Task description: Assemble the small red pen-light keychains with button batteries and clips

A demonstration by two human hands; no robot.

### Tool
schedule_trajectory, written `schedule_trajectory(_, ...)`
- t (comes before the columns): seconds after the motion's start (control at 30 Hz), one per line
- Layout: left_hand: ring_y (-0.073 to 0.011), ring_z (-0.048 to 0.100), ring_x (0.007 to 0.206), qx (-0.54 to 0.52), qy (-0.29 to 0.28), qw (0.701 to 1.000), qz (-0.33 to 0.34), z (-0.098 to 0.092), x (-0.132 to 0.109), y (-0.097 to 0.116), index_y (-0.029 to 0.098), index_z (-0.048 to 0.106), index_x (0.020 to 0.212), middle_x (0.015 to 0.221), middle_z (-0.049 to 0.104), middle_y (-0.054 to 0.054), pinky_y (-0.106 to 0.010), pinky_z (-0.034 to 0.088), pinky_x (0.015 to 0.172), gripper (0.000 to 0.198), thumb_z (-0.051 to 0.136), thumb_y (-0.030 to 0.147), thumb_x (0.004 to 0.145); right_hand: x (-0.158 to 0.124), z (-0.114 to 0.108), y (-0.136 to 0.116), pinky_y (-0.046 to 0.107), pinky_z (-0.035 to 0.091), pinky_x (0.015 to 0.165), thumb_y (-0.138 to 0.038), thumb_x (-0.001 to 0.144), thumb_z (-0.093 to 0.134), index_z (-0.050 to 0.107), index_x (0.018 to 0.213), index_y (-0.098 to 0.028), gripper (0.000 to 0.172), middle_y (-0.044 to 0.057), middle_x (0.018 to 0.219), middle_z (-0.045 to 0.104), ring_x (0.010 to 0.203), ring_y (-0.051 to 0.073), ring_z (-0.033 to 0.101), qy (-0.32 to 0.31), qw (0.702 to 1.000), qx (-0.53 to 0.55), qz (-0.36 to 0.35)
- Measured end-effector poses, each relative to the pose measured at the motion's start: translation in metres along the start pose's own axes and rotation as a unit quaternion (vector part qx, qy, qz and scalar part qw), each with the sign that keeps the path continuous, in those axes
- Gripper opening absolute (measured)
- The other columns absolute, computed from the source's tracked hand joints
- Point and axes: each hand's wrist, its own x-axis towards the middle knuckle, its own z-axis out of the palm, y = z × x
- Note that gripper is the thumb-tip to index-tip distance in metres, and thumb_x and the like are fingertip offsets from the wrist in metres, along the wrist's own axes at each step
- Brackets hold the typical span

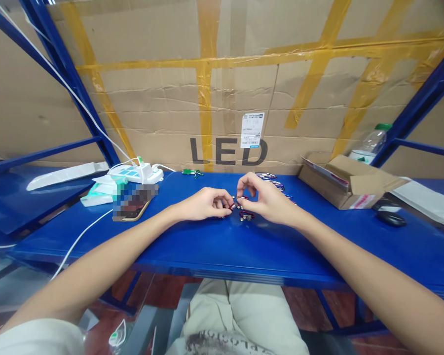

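At the centre of the blue table [214, 251], the left hand [207, 203] and right hand [268, 199] each pinch a small wired part [237, 201] between thumb and forefinger: silver metal ends, red and black leads. Loose parts [247, 215] of that kind lie at 5 o'clock of the grip, further parts [277, 184] at 1 o'clock. Fingers cover its body; the exact form is too small to resolve.

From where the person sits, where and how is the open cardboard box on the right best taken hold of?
Probably by the low side walls of the cardboard box, below the flaps, coming from the near side with the right hand. The flaps stand open and would bend; a bottle blocks the far side.
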Motion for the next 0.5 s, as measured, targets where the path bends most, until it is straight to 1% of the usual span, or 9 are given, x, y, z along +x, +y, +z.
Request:
schedule_trajectory(0.2, -0.0126, 0.064, 0.073, 0.019, 0.026, 0.999, 0.002, -0.005, -0.0012, 0.0011, 0.016, 0.072, 0.111, 0.091, 0.074, -0.002, -0.027, 0.051, 0.069, 0.033, 0.081, 0.04, 0.091, 0.0, 0.0001, 0.0014, 0.031, 0.043, 0.07, -0.02, 0.091, 0.066, 0.055, 0.106, -0.025, 0.019, 0.001, 0.097, 0.07, 0.076, 0.017, 0.052, -0.013, 1.0, 0.016, 0.008)
schedule_trajectory(0.33, -0.0134, 0.065, 0.075, 0.026, 0.027, 0.999, 0.002, -0.0065, -0.002, 0.0036, 0.016, 0.071, 0.111, 0.093, 0.073, -0.003, -0.027, 0.051, 0.071, 0.033, 0.08, 0.041, 0.091, -0.0008, 0.0007, 0.0016, 0.03, 0.044, 0.071, -0.021, 0.093, 0.066, 0.057, 0.106, -0.025, 0.017, 0.001, 0.099, 0.069, 0.076, 0.016, 0.053, -0.032, 0.999, 0.024, 0.006)
schedule_trajectory(0.5, -0.0136, 0.064, 0.075, 0.045, 0.028, 0.999, 0.005, -0.0068, -0.0022, 0.0051, 0.016, 0.071, 0.109, 0.092, 0.073, -0.002, -0.027, 0.052, 0.071, 0.032, 0.079, 0.042, 0.092, -0.0012, 0.0012, 0.0023, 0.03, 0.045, 0.071, -0.024, 0.096, 0.068, 0.057, 0.11, -0.025, 0.018, 0.001, 0.1, 0.07, 0.077, 0.016, 0.054, -0.027, 0.999, 0.029, 0.009)
